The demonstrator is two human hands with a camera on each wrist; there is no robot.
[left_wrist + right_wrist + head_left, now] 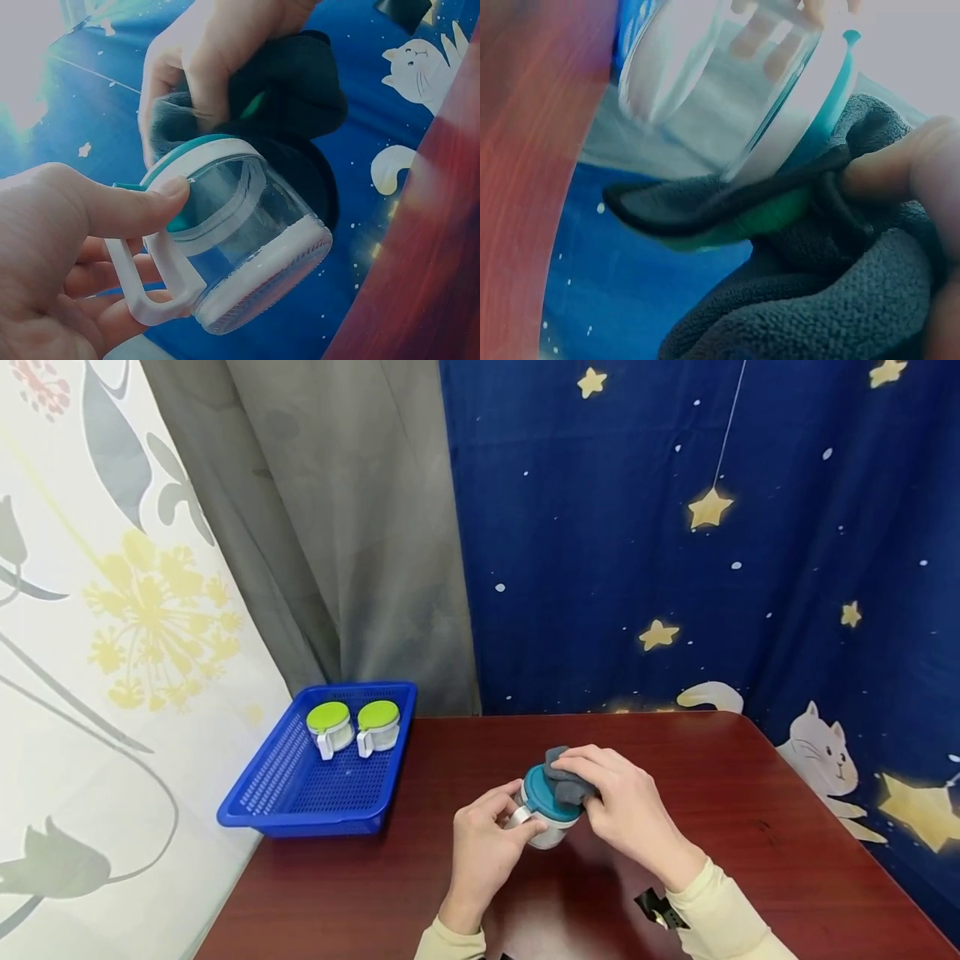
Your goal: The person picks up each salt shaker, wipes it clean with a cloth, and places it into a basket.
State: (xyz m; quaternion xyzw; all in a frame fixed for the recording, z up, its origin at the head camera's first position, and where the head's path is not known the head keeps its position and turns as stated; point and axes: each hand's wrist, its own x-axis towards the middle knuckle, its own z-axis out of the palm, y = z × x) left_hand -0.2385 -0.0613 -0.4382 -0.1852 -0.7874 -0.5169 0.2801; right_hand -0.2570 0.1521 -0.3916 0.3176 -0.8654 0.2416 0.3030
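Note:
Over the table, my left hand (483, 843) grips a clear glass seasoning jar (259, 232) by its white handle (142, 292), thumb up at the collar. The jar is tilted, with a teal lid (538, 795), a white collar and a white layer at its bottom. A bunched dark grey cloth (567, 781) is held in my right hand (630, 802), pressed against the lid. Seen from the right wrist, the cloth (817, 300) folds over the lid's edge and hides part of it.
At the left of the reddish-brown table (360, 893) stands a blue plastic basket (322, 822). Inside it, toward the back, are two similar jars with lime-green lids (328, 716). A grey curtain (360, 527) and a blue star-patterned curtain (585, 543) hang behind the table.

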